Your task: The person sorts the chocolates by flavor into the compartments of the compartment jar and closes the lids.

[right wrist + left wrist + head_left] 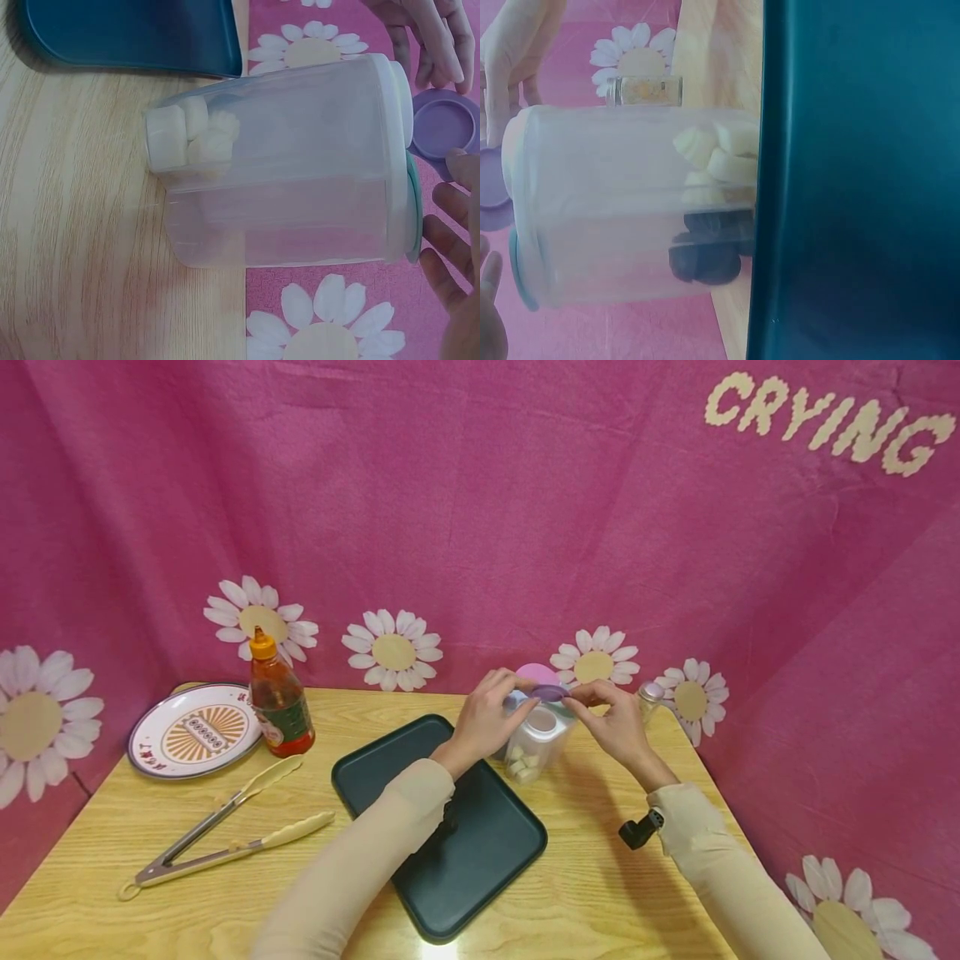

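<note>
A clear, divided storage container (536,752) stands on the table just past the tray's right edge. White chunks (208,146) lie at the bottom of one compartment, and dark pieces (716,251) show in another. Above the container's top, my left hand (487,714) pinches the left edge of a small round purple lid (550,692). My right hand (611,722) pinches the same lid from the right, its thumb on the rim. A round opening (542,720) shows in the container's front top. Other lids there are pink (537,673) and teal (414,214).
A dark rectangular tray (480,852) lies under my left forearm. At left are opened tongs (202,828), a red sauce bottle (281,697) and an oval plate (153,739) with an orange print. A small glass jar (649,697) stands behind my right hand, near the pink curtain (480,510).
</note>
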Motion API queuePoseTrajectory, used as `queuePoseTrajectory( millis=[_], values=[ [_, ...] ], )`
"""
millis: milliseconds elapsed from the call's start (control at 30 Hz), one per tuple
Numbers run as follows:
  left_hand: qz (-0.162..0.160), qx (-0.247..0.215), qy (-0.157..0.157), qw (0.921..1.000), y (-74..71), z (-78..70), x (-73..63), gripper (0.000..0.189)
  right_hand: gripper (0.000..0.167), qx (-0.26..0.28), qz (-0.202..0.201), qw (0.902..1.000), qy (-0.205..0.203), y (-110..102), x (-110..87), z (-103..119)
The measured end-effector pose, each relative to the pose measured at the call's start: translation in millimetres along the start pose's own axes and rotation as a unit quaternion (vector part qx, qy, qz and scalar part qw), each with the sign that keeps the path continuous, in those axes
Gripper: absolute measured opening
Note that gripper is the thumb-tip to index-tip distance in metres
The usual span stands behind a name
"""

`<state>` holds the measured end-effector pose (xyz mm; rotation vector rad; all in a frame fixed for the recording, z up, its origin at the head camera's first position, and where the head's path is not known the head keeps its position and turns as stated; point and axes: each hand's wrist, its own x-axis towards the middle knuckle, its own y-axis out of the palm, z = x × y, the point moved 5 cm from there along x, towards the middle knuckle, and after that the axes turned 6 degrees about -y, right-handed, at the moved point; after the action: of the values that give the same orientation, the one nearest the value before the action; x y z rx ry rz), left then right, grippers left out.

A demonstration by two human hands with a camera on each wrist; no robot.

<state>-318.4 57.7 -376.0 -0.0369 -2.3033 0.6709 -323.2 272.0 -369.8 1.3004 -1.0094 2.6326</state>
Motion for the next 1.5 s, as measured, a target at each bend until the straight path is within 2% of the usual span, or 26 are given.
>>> queuePoseTrajectory(
  millis=[333,600,733,933,1167,1500],
  values=[
    [-0.015,-0.007,-0.028,0.9995,2.9,0.9,4.9,0.021,0.010,-0.001,0.005,1.0000,-0.001,-0.3,1.5,1.7],
    [0.001,0.005,-0.034,0.9994,1.2,2.0,2.1,0.017,0.010,0.011,0.016,0.9998,-0.005,-0.4,0.0,5.5],
    [0.022,0.001,-0.041,0.9989,0.0,2.8,-1.4,0.018,0.011,0.014,0.023,0.9996,-0.008,-1.9,-1.6,9.1],
    [0.047,0.012,-0.017,0.9987,-1.1,2.6,-7.0,0.018,0.013,0.004,0.039,0.9992,-0.012,-2.4,-7.9,13.8],
    [0.066,0.040,0.010,0.9969,0.7,3.8,-14.6,0.018,0.016,0.008,0.044,0.9982,-0.039,0.3,-15.4,20.2],
    [0.080,0.056,0.036,0.9945,4.1,7.8,-22.6,0.019,0.016,0.008,0.059,0.9968,-0.054,8.6,-22.3,30.0]
  ],
)
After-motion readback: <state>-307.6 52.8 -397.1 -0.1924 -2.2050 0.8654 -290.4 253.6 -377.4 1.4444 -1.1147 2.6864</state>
